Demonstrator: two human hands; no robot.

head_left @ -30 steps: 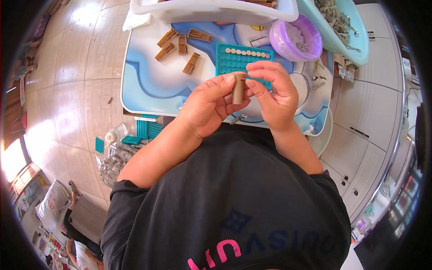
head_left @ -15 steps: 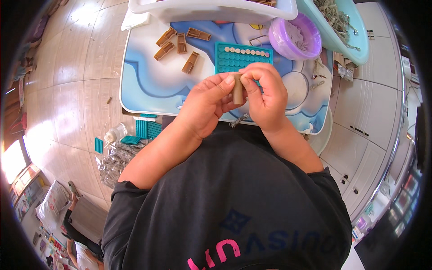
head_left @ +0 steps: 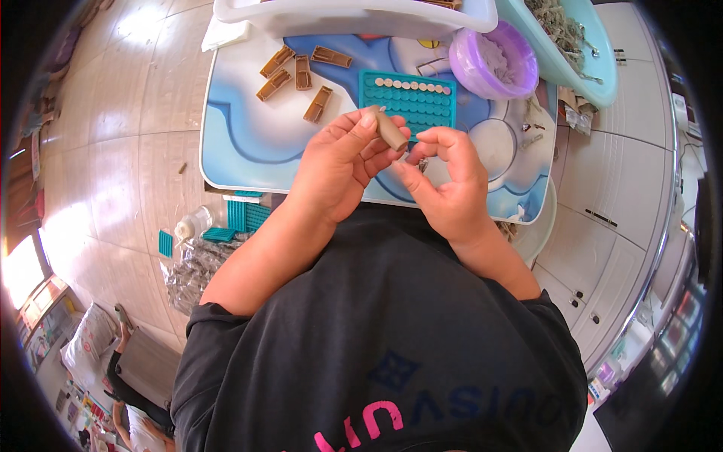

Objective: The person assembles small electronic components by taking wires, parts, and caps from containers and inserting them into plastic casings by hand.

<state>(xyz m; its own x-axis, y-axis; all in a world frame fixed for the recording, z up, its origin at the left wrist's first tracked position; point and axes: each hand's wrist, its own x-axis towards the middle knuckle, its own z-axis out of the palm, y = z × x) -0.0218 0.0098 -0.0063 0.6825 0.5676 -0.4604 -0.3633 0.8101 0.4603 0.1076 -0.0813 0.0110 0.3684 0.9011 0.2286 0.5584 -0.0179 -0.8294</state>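
Observation:
A hollow brown plastic casing (head_left: 392,134), shaped like a short rounded tube, is pinched between the thumb and fingers of my left hand (head_left: 340,154). It tilts down to the right. A small pale bit shows at its upper end. My right hand (head_left: 452,177) is just right of the casing, apart from it, with fingers curled and the thumb and forefinger tips slightly parted. A small dark-grey piece (head_left: 423,163) shows between those fingers; its kind is unclear. Beyond my hands lies a teal tray (head_left: 409,105) of round cavities, its far row holding pale discs.
Several brown open casings (head_left: 318,104) lie on the blue-and-white table (head_left: 256,143). A purple bowl (head_left: 462,64), a white bin (head_left: 354,22) and a turquoise basin (head_left: 606,79) of tangled pieces stand along the far side. Teal trays (head_left: 237,215) and a plastic bag (head_left: 192,279) sit lower left.
My right hand has come off the casing and opened a gap to the right. The left hand has tipped the casing from upright to slanting. The dark-grey piece has left the near table edge.

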